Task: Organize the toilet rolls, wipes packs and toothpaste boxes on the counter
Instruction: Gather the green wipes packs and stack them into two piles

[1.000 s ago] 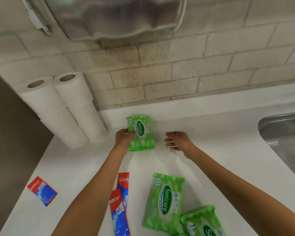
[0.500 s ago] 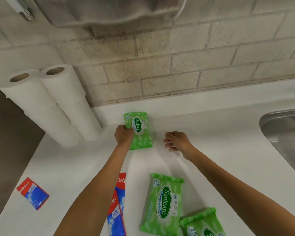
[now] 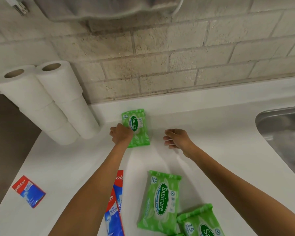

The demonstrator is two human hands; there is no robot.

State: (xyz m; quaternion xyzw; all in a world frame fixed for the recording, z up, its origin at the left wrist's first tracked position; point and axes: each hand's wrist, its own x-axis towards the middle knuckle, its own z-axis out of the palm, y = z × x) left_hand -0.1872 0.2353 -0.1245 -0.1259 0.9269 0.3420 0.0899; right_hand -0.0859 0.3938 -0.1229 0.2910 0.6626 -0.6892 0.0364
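1. My left hand [image 3: 122, 134] has its fingers closed on the wipes pack [image 3: 136, 127].
2. My right hand [image 3: 176, 138] is loosely curled, holding nothing.
3. The pack lies by the back wall, near the toilet rolls [image 3: 46, 101].
4. I should push it straight, then let go gently.

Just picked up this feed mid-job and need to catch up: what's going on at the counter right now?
A person is tidying supplies on a white counter. The left hand rests on a green wipes pack near the back wall, beside two stacks of toilet rolls. The right hand hovers loosely curled and empty. Nearer the person, two more wipes packs and toothpaste boxes lie unsorted. A sink sits at the right.
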